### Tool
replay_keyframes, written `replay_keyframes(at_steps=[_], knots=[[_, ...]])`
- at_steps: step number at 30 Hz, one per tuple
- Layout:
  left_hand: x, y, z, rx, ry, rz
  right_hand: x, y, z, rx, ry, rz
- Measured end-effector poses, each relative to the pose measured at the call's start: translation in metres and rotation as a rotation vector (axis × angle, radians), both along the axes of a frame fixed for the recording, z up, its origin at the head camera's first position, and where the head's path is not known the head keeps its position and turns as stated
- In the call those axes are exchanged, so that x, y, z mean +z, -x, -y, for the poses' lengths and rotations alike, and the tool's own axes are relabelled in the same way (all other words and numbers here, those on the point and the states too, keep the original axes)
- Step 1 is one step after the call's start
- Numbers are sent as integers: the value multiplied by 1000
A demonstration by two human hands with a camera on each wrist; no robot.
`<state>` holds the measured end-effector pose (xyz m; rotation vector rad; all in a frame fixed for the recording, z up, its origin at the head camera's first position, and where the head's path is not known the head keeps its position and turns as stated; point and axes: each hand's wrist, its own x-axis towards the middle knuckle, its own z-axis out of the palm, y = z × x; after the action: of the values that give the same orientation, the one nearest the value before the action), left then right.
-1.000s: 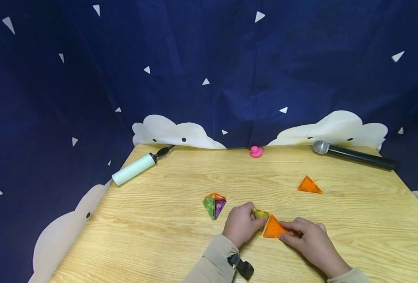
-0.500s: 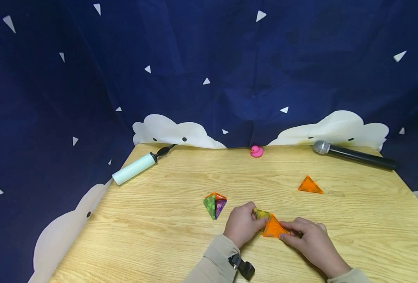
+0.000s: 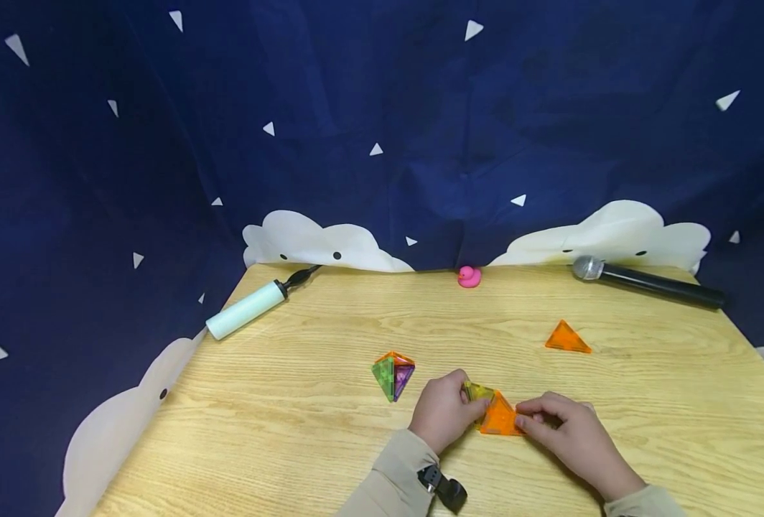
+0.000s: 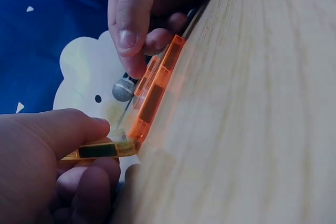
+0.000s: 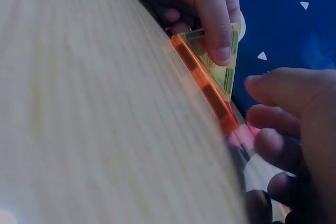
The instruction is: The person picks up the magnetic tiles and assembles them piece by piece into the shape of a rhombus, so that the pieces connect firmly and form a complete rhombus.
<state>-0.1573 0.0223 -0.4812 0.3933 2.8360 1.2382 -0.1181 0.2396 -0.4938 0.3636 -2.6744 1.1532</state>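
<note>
My left hand (image 3: 443,409) pinches a translucent yellow triangular magnetic tile (image 5: 231,61) between thumb and fingers, holding it tilted up from the table. Along its lower edge the yellow tile meets an orange triangular magnetic tile (image 3: 500,416), which lies flat or nearly flat on the wood. My right hand (image 3: 566,434) is just right of that orange tile. In the right wrist view its thumb and fingers are apart, with nothing between them. Part of the yellow tile is hidden behind my left thumb.
A small assembly of green, purple and orange tiles (image 3: 393,375) stands left of my hands. Another orange triangular tile (image 3: 567,337) lies farther back on the right. Toward the rear are a hand pump (image 3: 246,310), a pink toy duck (image 3: 469,277) and a microphone (image 3: 653,282).
My right hand has let go of the orange tile and shifted slightly right. My left hand still holds the yellow tile in nearly the same spot.
</note>
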Motion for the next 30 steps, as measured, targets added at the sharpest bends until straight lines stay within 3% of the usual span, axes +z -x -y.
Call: replay_keyframes(at_steps=[3,9,19,25,30], knots=[[-1,0,0,-1,-10,2,-3,7,-5,-41,37,-2],[-2,-2,0,-21,-23,8,-4,23,-19,-182,5,-31],[0,-1,0,-21,4,-34,-3,48,-36,-277,-31,-137],[0,-1,-1,-18,1,-22,-3,57,-45,-317,-30,-106],[0,-1,0,-16,-3,-4,-1,60,-49,-312,-91,-39]])
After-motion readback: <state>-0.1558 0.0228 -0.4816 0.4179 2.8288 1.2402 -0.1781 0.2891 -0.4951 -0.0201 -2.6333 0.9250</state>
